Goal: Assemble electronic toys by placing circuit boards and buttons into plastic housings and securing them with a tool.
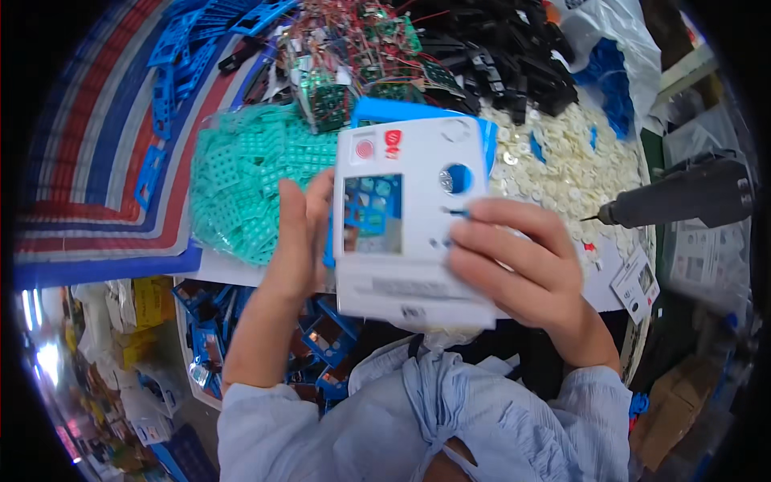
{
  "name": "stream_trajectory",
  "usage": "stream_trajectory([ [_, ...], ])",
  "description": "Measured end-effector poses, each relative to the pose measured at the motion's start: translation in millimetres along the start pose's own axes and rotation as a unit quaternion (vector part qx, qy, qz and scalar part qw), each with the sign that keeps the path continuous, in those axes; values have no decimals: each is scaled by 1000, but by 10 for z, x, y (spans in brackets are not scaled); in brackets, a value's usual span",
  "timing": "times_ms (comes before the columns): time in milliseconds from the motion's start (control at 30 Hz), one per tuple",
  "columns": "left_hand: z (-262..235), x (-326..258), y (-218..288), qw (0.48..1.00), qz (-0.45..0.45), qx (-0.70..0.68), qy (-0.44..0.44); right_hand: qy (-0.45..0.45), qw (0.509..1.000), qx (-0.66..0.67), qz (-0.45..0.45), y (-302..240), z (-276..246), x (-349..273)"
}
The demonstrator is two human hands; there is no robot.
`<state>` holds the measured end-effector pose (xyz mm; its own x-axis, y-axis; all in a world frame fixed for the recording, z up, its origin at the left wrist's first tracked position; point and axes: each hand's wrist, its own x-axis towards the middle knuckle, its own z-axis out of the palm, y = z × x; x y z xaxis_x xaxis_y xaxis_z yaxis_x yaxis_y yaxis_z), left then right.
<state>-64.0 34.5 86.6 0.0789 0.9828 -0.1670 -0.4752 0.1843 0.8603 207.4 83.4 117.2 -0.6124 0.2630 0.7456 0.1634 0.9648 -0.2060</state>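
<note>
Cluttered table [601, 289], right hand [526, 261] holding white card [422, 165] lengthwise forward, left hand [297, 249] grip unclear

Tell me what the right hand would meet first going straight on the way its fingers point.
The white card package: the right hand seems already to have its fingertips against the front of it, toward the right side, though blur leaves actual contact uncertain.

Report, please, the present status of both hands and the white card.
Right hand on right side of white card. Left hand at left edge, grip unclear. Blue plastic shows behind card.
</note>
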Motion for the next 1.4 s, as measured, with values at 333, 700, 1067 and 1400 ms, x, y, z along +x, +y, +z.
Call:
stream_trajectory([
  [333, 315, -268, -576, 996, -1, 33, 84, 167, 798, 385, 434, -176, 249, -616],
  [700, 357, -304, -859, 963, 111, 225, 98, 121, 486, 694, 517, -194, 490, -896],
  [1067, 325, -303, -679, 957, 88, 265, 84, 126, 476, 698, 520, -233, 515, -902],
  [1400, 457, -282, -760, 945, 120, 267, 149, 158, 546, 642, 514, -322, 587, -916],
])
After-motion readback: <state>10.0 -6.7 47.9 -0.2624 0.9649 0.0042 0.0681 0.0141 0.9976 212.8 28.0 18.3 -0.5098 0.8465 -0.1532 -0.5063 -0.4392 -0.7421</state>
